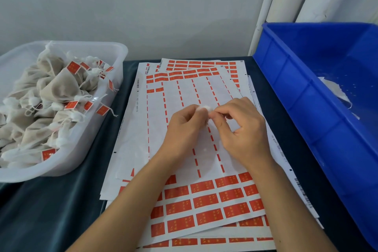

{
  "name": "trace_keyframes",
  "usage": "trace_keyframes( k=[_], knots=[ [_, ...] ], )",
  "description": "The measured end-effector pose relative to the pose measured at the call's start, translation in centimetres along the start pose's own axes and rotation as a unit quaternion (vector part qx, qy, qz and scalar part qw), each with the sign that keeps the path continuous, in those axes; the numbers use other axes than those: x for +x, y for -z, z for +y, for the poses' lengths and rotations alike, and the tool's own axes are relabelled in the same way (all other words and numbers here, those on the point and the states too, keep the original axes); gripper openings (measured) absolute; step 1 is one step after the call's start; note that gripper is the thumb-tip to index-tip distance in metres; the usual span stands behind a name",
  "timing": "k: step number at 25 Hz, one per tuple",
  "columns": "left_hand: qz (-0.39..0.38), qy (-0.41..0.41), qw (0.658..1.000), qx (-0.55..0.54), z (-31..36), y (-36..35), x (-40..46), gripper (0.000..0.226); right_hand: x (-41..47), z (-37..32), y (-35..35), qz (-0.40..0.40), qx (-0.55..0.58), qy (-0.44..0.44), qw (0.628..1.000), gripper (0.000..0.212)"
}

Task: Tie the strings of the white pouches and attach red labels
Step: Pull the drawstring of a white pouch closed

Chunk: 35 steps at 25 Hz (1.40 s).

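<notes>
A good share of the work looked finished: the clear plastic tub [114,51] on the left was heaped with white pouches [55,88] whose necks were tied shut and whose strings carried red labels [73,67]. The blue crate [286,80] on the right held only a scrap or two of white material [337,92], so few untied pouches seemed to be left, though its near end was out of view. Over the stacked label sheets [204,196], the left hand [182,127] and right hand [243,129] met fingertip to fingertip, both pinching a small white tuft [201,108], probably the gathered neck or string of a pouch; the rest of that pouch could not be seen. The top sheet was stripped through its middle, with full rows of labels near its lower edge, so many remained to use.
</notes>
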State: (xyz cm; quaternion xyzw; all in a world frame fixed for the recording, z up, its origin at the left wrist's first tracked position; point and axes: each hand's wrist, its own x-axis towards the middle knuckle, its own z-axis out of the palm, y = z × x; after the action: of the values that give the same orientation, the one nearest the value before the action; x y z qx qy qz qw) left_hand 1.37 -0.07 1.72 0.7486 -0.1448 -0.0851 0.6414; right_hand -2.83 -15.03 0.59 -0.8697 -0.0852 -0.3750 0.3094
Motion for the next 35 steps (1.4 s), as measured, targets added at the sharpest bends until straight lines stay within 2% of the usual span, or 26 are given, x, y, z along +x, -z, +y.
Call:
trace_keyframes(
  k=[2,4,6,12,15,17,20,25,29,35],
  knots=[
    [-0.059,-0.017,0.998,0.014,0.1,0.1,-0.2,0.036,0.2,-0.2,0.3,-0.003,0.047,-0.036,0.998,0.016],
    [-0.104,-0.028,0.994,0.034,0.1,0.2,-0.2,0.028,0.3,-0.5,0.6,-0.036,0.127,-0.126,0.983,0.014],
    [-0.087,-0.043,0.992,0.085,-0.3,0.1,0.0,0.02,0.4,-0.7,0.7,-0.045,0.173,-0.185,0.966,0.008],
    [0.002,-0.094,0.985,0.146,-0.9,-0.5,-0.3,0.002,0.6,-0.3,1.1,-0.045,0.217,-0.228,0.948,0.006],
    [0.023,-0.12,0.978,0.171,-0.9,-0.8,-0.7,0.008,0.7,-0.3,1.2,-0.048,0.247,-0.258,0.933,0.005],
    [0.022,-0.14,0.976,0.164,-0.7,-0.9,-0.8,0.009,0.8,-0.2,1.4,-0.042,0.294,-0.299,0.907,0.007],
    [0.019,-0.142,0.985,0.092,-0.5,-0.8,-0.7,0.003,0.8,-0.2,1.3,-0.058,0.332,-0.351,0.873,0.009],
    [0.075,-0.088,0.992,0.046,-0.5,-0.6,-0.2,0.007,0.7,-0.4,0.5,-0.1,0.277,-0.317,0.902,0.012],
    [0.074,-0.07,0.995,0.026,-0.6,-0.2,0.2,0.006,0.6,-0.3,0.4,-0.143,0.221,-0.283,0.922,0.013],
    [0.069,-0.056,0.996,0.031,-0.4,-0.2,0.2,0.014,0.5,-0.2,0.2,-0.132,0.207,-0.275,0.93,0.011]
  ],
)
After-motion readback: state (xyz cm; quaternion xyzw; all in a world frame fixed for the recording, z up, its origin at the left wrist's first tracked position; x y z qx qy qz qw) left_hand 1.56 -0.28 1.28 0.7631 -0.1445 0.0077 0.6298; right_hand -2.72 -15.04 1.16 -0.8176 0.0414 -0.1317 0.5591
